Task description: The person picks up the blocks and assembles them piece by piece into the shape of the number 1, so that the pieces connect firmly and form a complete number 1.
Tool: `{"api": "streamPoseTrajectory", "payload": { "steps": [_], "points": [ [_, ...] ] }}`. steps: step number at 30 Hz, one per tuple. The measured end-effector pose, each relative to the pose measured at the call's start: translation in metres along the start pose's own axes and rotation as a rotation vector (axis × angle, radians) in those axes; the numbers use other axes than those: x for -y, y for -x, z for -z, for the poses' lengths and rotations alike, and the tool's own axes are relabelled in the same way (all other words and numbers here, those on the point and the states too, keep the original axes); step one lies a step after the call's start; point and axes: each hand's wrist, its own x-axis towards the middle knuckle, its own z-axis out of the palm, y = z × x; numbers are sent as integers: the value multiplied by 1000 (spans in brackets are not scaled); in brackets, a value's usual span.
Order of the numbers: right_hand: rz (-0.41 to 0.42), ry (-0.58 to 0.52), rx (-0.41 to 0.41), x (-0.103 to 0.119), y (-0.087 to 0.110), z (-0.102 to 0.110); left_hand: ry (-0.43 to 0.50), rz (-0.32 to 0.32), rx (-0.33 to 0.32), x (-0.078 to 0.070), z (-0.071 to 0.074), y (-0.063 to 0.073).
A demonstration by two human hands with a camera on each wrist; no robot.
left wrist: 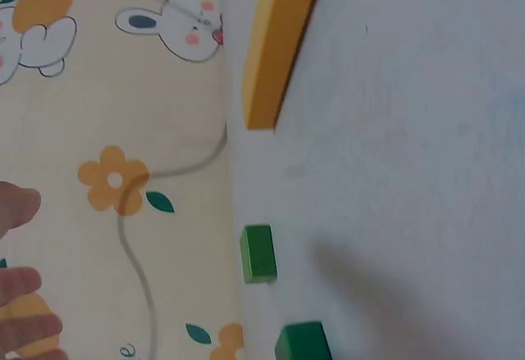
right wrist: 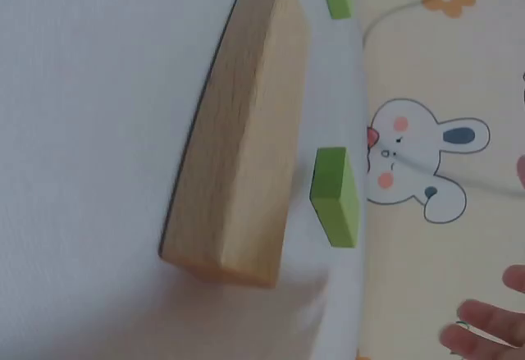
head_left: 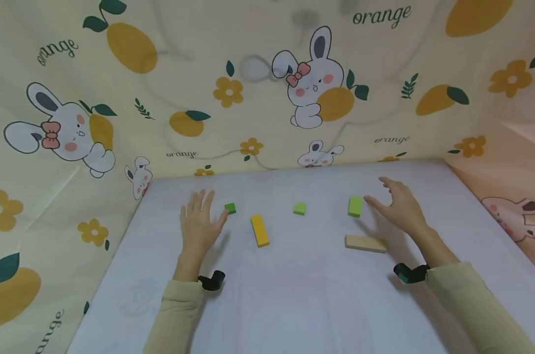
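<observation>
Khaki sleeves (head_left: 174, 314) lead us to two bare hands. The left hand (head_left: 199, 226) has its fingers spread and grips nothing; its thumb is at the dark green block (head_left: 230, 208), and we cannot tell whether they touch. The right hand (head_left: 401, 206), thumb and fingers well apart, holds nothing near the light green oblong block (head_left: 355, 206). Nearer us lies a plain wooden block (head_left: 366, 244). Between the hands we see a yellow block (head_left: 259, 230) and a small light green block (head_left: 300, 209) on the white tabletop (head_left: 289, 295).
</observation>
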Motion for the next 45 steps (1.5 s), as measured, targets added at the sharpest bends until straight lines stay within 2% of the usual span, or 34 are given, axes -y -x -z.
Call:
{"api": "streamPoseTrajectory", "payload": {
  "steps": [2, 4, 7, 17, 23, 28, 40, 45],
  "points": [
    [12, -54, 30, -2, 1, -2, 61, -62, -92, -4, -1, 3],
    [12, -95, 65, -4, 2, -3, 128, -114, -154, -10, -1, 7],
    [4, -162, 127, -8, 1, -5, 236, -128, -160, -19, 0, 11],
    [-72, -425, 369, -30, -9, -27, 650, -56, 70, -49, -3, 28],
    [-129, -479, 424, -43, -19, -40, 841, -3, 215, -66, -11, 37],
    [-142, -493, 454, -45, -27, -44, 911, 21, 324, -79, -21, 40],
    [-159, -470, 484, -43, -30, -42, 1022, -29, 541, -120, -45, 37],
    [-159, -477, 482, -45, -31, -44, 1043, -55, 612, -136, -60, 34]
  ]
}}
